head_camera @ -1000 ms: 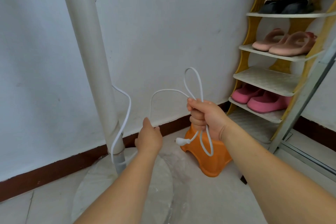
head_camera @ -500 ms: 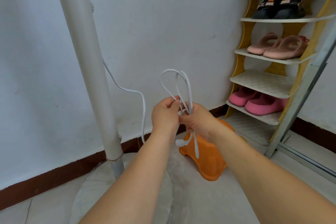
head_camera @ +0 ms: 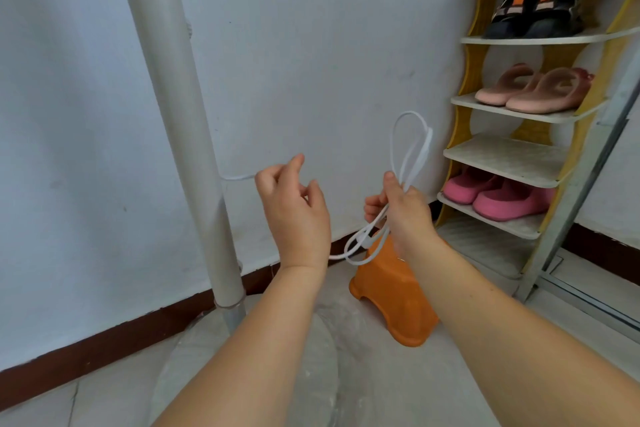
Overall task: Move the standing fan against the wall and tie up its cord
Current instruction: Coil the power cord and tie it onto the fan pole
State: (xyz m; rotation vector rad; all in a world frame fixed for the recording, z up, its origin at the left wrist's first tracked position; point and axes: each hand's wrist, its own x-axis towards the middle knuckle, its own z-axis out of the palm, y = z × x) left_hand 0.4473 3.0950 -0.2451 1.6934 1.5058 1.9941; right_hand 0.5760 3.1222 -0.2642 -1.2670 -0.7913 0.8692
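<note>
The standing fan's grey pole (head_camera: 180, 135) rises at the left, close to the white wall, above its round pale base (head_camera: 242, 357). The white cord (head_camera: 412, 146) is folded into loops that stick up from my right hand (head_camera: 403, 211), which grips the bundle; more loops and the plug end hang below it. My left hand (head_camera: 294, 211) is between the pole and the bundle, fingers curled round a strand of cord that runs taut from the pole side. The strand then passes behind that hand toward the bundle.
An orange plastic stool (head_camera: 394, 298) stands on the floor under my right hand. A yellow and white shoe rack (head_camera: 502, 152) with several pairs of shoes fills the right corner. A metal frame (head_camera: 588, 163) leans beside it. A dark skirting board (head_camera: 104, 343) lines the wall.
My hands have parted: the left one slid leftward along the cord toward the pole, the right one shifted right with the looped bundle. The camera tilted up slightly.
</note>
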